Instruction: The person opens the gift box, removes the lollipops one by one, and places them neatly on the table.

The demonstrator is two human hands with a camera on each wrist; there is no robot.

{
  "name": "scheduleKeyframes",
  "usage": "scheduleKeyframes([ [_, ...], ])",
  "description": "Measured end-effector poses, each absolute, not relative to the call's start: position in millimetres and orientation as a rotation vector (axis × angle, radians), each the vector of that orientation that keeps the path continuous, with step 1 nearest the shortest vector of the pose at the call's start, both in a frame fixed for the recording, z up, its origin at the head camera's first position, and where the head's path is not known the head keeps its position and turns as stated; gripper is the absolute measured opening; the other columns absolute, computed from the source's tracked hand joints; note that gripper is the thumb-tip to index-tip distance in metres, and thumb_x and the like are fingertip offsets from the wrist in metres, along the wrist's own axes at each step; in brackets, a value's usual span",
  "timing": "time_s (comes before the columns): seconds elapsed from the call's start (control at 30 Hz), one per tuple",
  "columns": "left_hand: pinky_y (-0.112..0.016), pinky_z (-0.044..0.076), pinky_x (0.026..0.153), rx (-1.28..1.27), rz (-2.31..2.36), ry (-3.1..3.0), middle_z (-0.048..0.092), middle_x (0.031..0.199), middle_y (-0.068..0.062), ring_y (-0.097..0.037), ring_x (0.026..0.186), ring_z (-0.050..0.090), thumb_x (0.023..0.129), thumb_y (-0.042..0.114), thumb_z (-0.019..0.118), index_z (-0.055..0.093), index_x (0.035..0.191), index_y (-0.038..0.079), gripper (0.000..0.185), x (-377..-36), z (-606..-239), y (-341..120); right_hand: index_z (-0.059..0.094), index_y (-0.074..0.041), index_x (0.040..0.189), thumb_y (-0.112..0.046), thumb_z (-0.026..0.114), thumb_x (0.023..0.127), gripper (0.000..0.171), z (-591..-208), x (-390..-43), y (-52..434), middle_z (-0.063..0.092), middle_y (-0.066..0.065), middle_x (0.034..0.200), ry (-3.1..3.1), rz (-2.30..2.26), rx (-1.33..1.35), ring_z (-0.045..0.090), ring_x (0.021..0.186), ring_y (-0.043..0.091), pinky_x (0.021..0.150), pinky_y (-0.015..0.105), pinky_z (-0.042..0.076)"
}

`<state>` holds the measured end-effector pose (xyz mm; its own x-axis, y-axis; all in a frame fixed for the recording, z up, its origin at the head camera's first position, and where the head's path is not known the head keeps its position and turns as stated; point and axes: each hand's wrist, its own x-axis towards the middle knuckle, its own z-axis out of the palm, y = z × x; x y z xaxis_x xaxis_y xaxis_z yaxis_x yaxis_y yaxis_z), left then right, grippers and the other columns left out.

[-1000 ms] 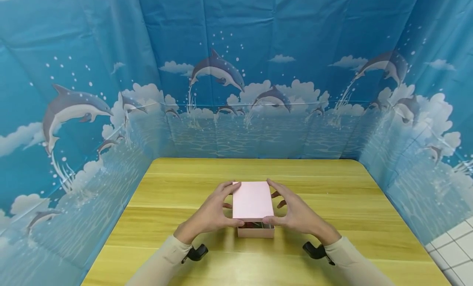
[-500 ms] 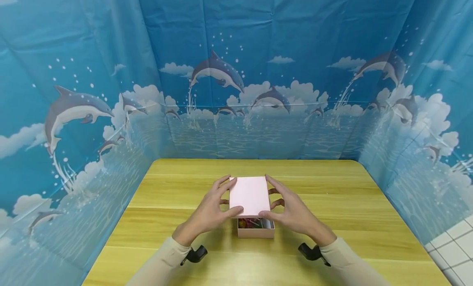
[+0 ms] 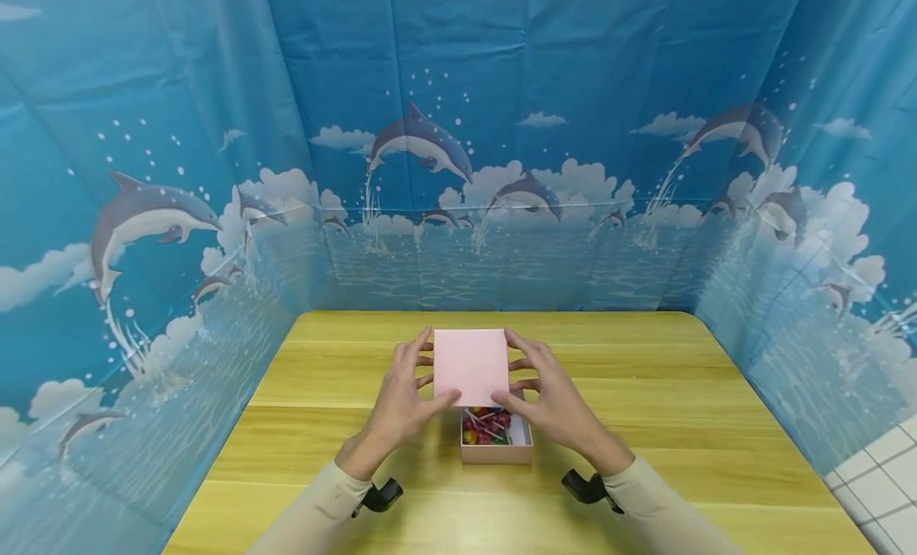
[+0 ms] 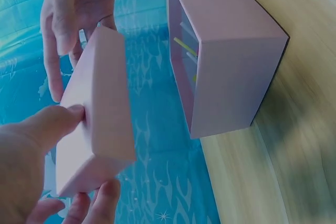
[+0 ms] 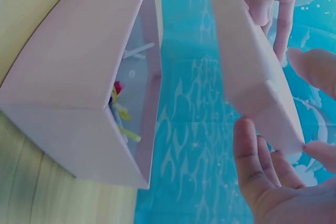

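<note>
A square pink box lid is held up between my two hands, off the box. My left hand grips its left side, thumb on the near edge and fingers along the side. On the opposite side my right hand grips it the same way. Beneath and slightly nearer stands the pink box, upright on the table. Inside lie several lollipops in bright wrappers with white sticks; the lid hides the box's far part in the head view. Both wrist views show a wide gap between lid and box.
The yellow wood-grain table carries the box near its front middle. A blue dolphin-print curtain hangs around the back and sides. White floor tiles show at the lower right. A black wrist-camera mount sits under each sleeve.
Both hands have raised the lid and carried it away from me and slightly left. More of the box's opening and the lollipops now shows. The box has stayed in place.
</note>
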<state>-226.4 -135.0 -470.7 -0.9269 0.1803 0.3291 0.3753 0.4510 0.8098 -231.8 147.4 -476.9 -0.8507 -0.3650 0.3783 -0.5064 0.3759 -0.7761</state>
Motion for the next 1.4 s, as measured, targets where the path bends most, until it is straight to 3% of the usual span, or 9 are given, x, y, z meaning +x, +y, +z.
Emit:
scheduleKeyframes([
  [0.27,-0.043,0.066,0.111,-0.431,-1.328,-2.435,0.051,0.145,-0.024,-0.038,0.139,0.064,0.091,-0.001,0.099,0.036,0.183,0.008,0.112,-227.5,-472.8,-134.8,0.028,-0.013,0.186,-0.014,0.086,0.109,0.097,-476.0,-230.7,133.9,0.043,0.021,0.178,-2.441,1.599,0.785,0.066,0.149,0.045,0.112,0.047,0.067],
  [0.5,-0.052,0.069,0.109,-0.432,-1.245,-2.347,0.057,0.145,-0.024,-0.04,0.134,0.069,0.095,0.005,0.098,0.043,0.179,0.01,0.101,-225.7,-475.3,-140.0,0.027,-0.02,0.187,-0.028,0.082,0.113,0.093,-477.1,-228.3,125.4,0.042,0.021,0.179,-2.458,1.601,0.801,0.061,0.157,0.049,0.119,0.058,0.062],
  [0.73,-0.059,0.067,0.11,-0.365,-1.25,-2.331,0.062,0.15,-0.022,-0.044,0.135,0.073,0.099,0.014,0.096,0.05,0.172,0.012,0.087,-225.4,-478.0,-147.1,0.031,-0.02,0.185,-0.028,0.079,0.115,0.086,-479.8,-228.7,116.9,0.041,0.017,0.185,-2.448,1.625,0.802,0.059,0.159,0.049,0.122,0.069,0.057],
  [0.97,-0.057,0.067,0.112,-0.276,-1.31,-2.315,0.064,0.151,-0.022,-0.046,0.135,0.075,0.1,0.016,0.095,0.054,0.159,0.006,0.072,-224.9,-481.0,-155.2,0.035,-0.013,0.182,-0.021,0.077,0.116,0.079,-485.2,-228.5,104.3,0.04,0.024,0.185,-2.44,1.691,0.831,0.058,0.161,0.049,0.124,0.069,0.055],
  [1.23,-0.055,0.067,0.113,-0.223,-1.294,-2.335,0.064,0.145,-0.022,-0.044,0.133,0.076,0.103,0.016,0.092,0.061,0.162,0.008,0.067,-223.7,-487.7,-170.9,0.029,-0.011,0.184,-0.023,0.076,0.116,0.083,-495.6,-227.8,87.5,0.038,0.023,0.186,-2.434,1.796,0.875,0.063,0.157,0.047,0.124,0.069,0.055],
  [1.4,-0.05,0.068,0.109,-0.18,-1.254,-2.328,0.067,0.138,-0.021,-0.039,0.126,0.079,0.1,0.012,0.095,0.071,0.143,0.005,0.05,-223.3,-492.4,-182.1,0.028,-0.012,0.185,-0.025,0.078,0.115,0.087,-501.4,-225.5,76.9,0.035,0.02,0.189,-2.472,1.767,0.875,0.054,0.166,0.044,0.129,0.066,0.052],
])
